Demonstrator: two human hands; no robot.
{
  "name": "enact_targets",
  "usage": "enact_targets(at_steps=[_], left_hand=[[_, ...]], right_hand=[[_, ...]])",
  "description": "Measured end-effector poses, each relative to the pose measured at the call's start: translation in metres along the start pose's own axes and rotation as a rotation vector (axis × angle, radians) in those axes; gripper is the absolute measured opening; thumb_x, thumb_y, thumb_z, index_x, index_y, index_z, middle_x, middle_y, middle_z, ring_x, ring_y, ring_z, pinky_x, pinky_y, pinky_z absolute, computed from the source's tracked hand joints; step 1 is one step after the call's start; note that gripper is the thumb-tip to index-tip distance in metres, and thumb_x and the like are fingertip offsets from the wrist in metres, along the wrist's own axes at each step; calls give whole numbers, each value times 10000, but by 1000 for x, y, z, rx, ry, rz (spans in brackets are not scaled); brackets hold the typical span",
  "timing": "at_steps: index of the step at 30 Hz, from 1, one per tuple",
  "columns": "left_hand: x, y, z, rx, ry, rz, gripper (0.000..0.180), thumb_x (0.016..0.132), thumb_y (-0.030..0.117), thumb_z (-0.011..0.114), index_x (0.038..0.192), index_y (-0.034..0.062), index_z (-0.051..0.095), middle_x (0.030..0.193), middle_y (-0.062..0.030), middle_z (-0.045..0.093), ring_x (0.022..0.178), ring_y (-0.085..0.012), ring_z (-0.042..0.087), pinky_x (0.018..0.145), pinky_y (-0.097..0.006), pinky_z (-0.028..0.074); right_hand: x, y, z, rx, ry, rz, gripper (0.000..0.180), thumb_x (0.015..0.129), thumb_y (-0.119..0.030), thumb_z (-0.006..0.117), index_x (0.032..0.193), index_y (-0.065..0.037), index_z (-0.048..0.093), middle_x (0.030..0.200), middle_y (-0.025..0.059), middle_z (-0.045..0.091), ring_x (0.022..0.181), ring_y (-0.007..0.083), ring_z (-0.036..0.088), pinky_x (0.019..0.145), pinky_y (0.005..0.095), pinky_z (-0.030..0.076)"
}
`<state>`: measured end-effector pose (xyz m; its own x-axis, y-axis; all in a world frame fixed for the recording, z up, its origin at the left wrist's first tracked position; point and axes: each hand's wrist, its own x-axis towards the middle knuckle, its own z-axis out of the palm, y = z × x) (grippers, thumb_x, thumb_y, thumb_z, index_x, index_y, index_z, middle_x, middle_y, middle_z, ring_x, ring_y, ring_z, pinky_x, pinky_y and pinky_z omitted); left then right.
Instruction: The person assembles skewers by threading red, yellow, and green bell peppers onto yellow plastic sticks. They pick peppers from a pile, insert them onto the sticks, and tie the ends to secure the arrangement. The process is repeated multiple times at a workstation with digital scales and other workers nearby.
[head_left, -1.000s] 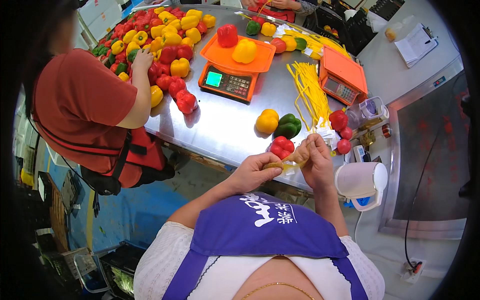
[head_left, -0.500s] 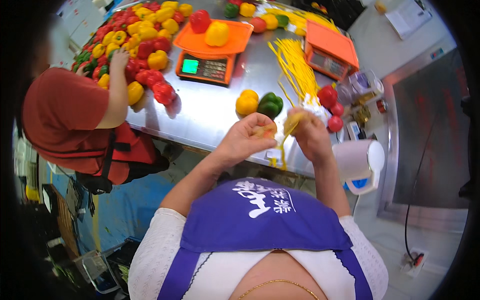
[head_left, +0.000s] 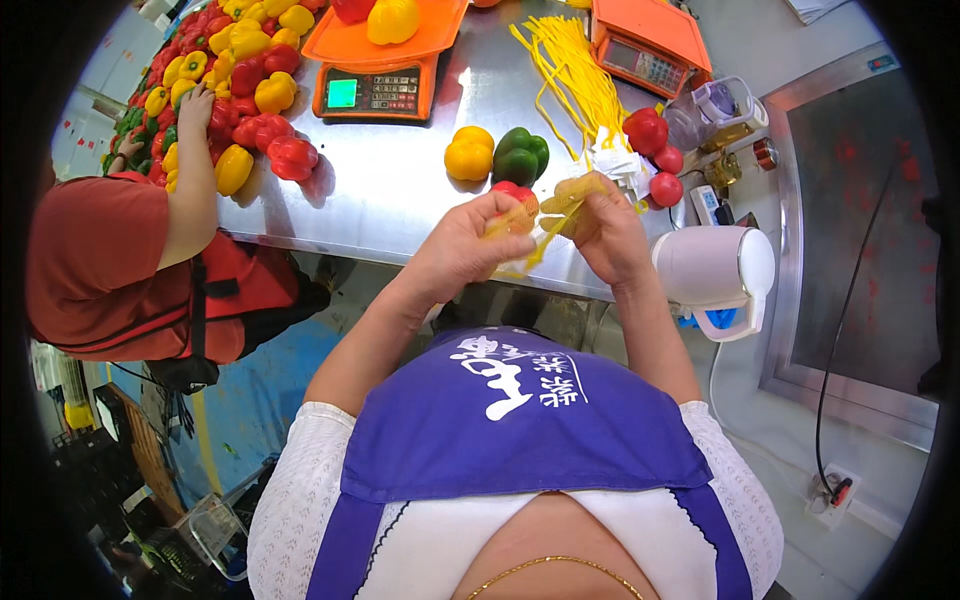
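Observation:
Between my two hands stretches a yellow mesh net bag (head_left: 556, 222). My left hand (head_left: 465, 240) grips one part of it, with fingers and thumb closed and slightly blurred. My right hand (head_left: 607, 232) pinches the bunched netting on the other side. Just beyond the left fingertips shows a red bell pepper (head_left: 515, 192), partly covered by hand and mesh; whether it touches the net I cannot tell. A yellow bell pepper (head_left: 469, 153) and a green bell pepper (head_left: 520, 156) sit side by side on the metal table (head_left: 400, 180), past my hands.
A bundle of yellow net bags (head_left: 570, 75) with white tags lies ahead. Orange scales (head_left: 375, 90) hold peppers; another scale (head_left: 645, 45) stands farther right. Red round things (head_left: 648, 130), a jug (head_left: 700, 255) and a pepper pile (head_left: 240, 75) are nearby. A co-worker (head_left: 120, 260) reaches into the pile.
The view has shifted, so the table's things sit higher and farther left. My hands still hold the net, and more of the red pepper shows. The co-worker's hand remains at the pile.

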<state>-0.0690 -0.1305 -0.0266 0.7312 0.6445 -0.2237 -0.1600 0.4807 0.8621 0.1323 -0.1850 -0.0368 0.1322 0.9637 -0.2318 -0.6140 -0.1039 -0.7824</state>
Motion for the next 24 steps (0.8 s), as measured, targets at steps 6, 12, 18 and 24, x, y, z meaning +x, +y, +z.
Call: enact_targets(at_steps=[6, 12, 18, 24], left_hand=[[9, -21, -21, -50, 118, 150, 164, 945, 121, 611, 1074, 22, 633, 902, -29, 637, 753, -83, 554, 700, -249, 461], [3, -6, -23, -501, -144, 57, 161, 968, 145, 551, 1101, 55, 541, 764, 24, 479, 616, -73, 444, 566, -236, 397], [4, -20, -22, 263, 46, -106, 217, 890, 177, 695, 1048, 43, 630, 946, 10, 632, 747, -20, 553, 640, -181, 462], [11, -58, -45, -163, 157, 100, 162, 971, 106, 554, 1120, 47, 581, 896, -3, 596, 832, -68, 559, 743, -210, 455]], right_hand=[[-4, 5, -11, 66, -164, 243, 248, 976, -278, 573, 1129, -89, 529, 707, -49, 449, 571, 56, 414, 491, 225, 319], [2, 20, -17, -309, -93, 159, 105, 952, -135, 602, 1016, -52, 597, 689, -42, 495, 527, 49, 397, 494, 212, 312], [9, 27, -33, 252, -330, 77, 193, 1002, -173, 494, 1150, -52, 523, 952, 63, 607, 899, 165, 599, 828, 342, 495], [-4, 47, -9, -158, -33, 245, 305, 968, -234, 589, 1187, -24, 558, 953, 31, 618, 770, 80, 543, 685, 263, 478]])
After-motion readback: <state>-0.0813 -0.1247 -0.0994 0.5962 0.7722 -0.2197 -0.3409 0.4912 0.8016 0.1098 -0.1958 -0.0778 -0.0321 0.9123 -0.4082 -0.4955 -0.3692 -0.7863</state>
